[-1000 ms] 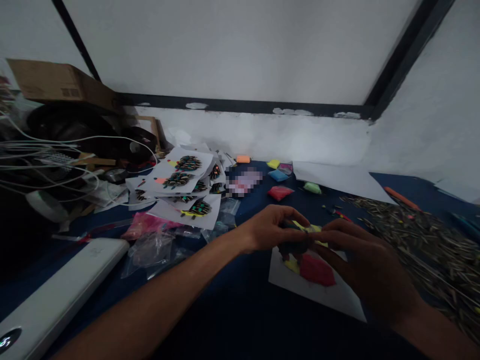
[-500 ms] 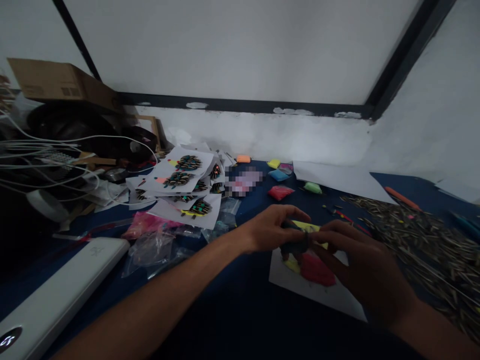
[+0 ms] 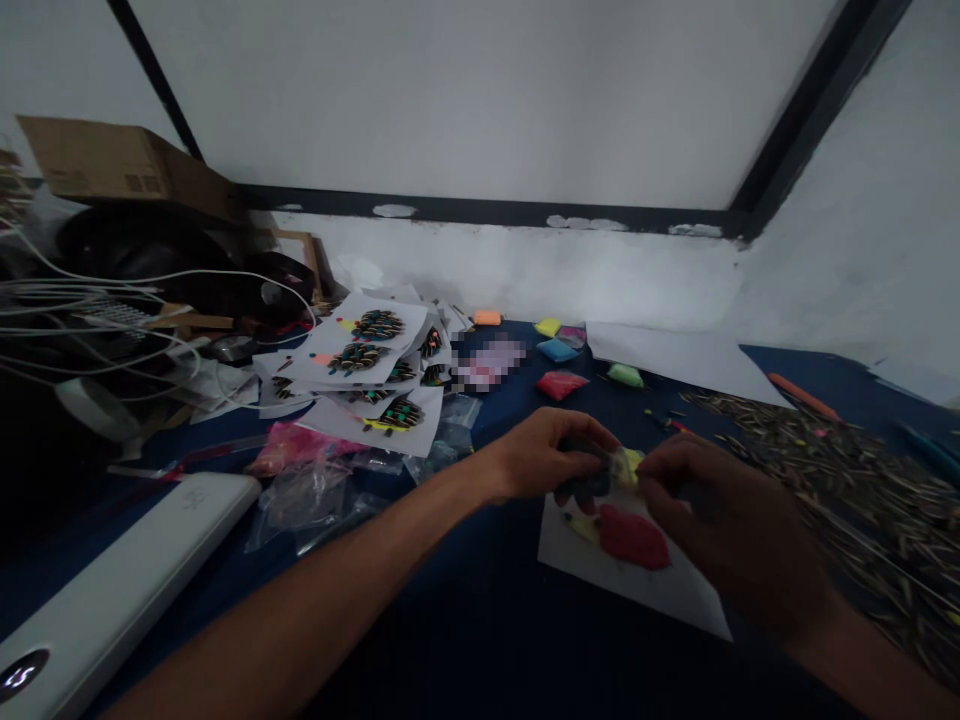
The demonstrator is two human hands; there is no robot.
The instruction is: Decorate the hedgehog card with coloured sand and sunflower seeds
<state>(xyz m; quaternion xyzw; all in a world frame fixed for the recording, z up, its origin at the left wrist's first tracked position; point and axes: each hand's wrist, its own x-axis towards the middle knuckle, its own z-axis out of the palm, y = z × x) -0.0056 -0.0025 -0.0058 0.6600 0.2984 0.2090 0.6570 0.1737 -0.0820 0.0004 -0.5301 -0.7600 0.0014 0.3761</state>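
My left hand point(image 3: 551, 455) is closed around a dark packet of what looks like soft clay point(image 3: 583, 485). A see-through, yellowish edge, blurred, shows between my two hands. My right hand point(image 3: 712, 500) has its thumb and fingertips pinched beside that edge; what they grip is hidden. Both hands are over a white sheet of paper point(image 3: 637, 600). On this paper lie a flattened red clay shape point(image 3: 634, 537) and a smaller yellow clay part point(image 3: 583, 527) to its left, partly covered by my left hand.
A red packet point(image 3: 561, 384), a blue packet point(image 3: 557, 350) and a green packet point(image 3: 625, 376) lie beyond my hands. Striped seeds point(image 3: 847, 490) spread at right. Finished seed pictures point(image 3: 360, 345) are stacked at left, near plastic bags point(image 3: 300, 500) and a white power bank point(image 3: 135, 590).
My right hand has drawn slightly away to the right from the left one, opening a gap between them. The dark packet has tilted within my left hand. The paper stays put.
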